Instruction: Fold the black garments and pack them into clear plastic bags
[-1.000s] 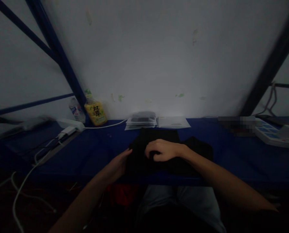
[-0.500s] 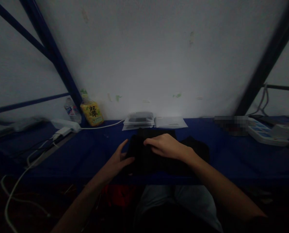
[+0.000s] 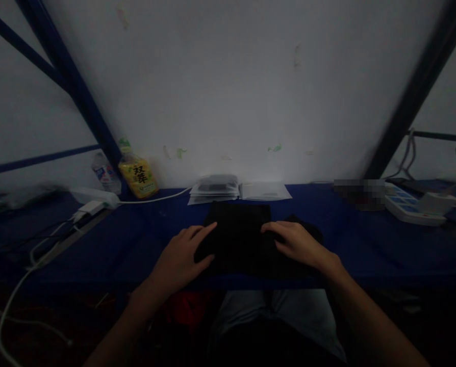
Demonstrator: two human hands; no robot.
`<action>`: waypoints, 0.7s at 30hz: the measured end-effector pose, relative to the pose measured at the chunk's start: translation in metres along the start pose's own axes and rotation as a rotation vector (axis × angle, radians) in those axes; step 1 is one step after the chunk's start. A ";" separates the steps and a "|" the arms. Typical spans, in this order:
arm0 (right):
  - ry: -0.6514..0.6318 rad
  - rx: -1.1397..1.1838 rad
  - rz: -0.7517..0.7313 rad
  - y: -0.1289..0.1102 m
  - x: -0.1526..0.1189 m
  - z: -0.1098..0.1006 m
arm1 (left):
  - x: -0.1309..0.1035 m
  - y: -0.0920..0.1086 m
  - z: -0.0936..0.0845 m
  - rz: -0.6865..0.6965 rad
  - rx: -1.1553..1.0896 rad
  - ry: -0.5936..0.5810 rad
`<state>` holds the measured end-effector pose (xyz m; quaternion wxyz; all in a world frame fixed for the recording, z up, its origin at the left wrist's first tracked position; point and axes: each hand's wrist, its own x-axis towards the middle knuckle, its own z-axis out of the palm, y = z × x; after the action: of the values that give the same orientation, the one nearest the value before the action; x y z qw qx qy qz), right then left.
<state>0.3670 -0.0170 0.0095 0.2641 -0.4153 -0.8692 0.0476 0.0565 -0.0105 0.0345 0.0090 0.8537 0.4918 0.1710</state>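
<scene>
Left hand [image 3: 176, 257]: thumb and fingers spread apart, tips at the left side of the dark black, soft-looking cloth item [image 3: 237, 239]. Looks like contact, not a clamp. Right hand [image 3: 300, 243]: fingers curled over the item's right part, thumb below them. Too dark to tell whether they pinch a fold or just rest on it, so can't call that grip closed.

Item lies flat-ish near the desk's front edge, around the middle. A lower black fabric-like part [image 3: 308, 229] sticks out to the right, beyond the right hand; same piece or a second one, can't tell.

Handling, my read: light, limp, not fragile, not slippery. Would sag or crease if taken at one point. I'd take it at both side edges, thumb under, fingers flat on top, catching every layer. Black on black hides the folds, so easy to grab only the top one.

Further out: stack of flat white packets [image 3: 214, 191] and a flat white sheet-like piece [image 3: 266, 191], side by side at the back edge of the blue desk [image 3: 358, 244]. Yellow-labelled plastic bottle [image 3: 139, 178] near the back left corner. White device with blue panels [image 3: 407, 201] towards the back right.
</scene>
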 end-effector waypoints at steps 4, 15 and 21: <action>0.026 0.000 -0.049 -0.012 0.014 -0.006 | 0.023 0.007 0.005 0.078 -0.018 -0.005; 0.036 -0.043 0.072 0.013 -0.038 0.009 | 0.034 -0.082 0.007 -0.082 -0.098 0.223; 0.219 -0.041 0.059 -0.012 -0.026 -0.001 | 0.017 -0.017 -0.008 0.295 -0.092 -0.022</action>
<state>0.3725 -0.0442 0.0033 0.3474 -0.4486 -0.8234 -0.0079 0.0473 0.0113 0.0439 0.0283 0.9171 0.3528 0.1833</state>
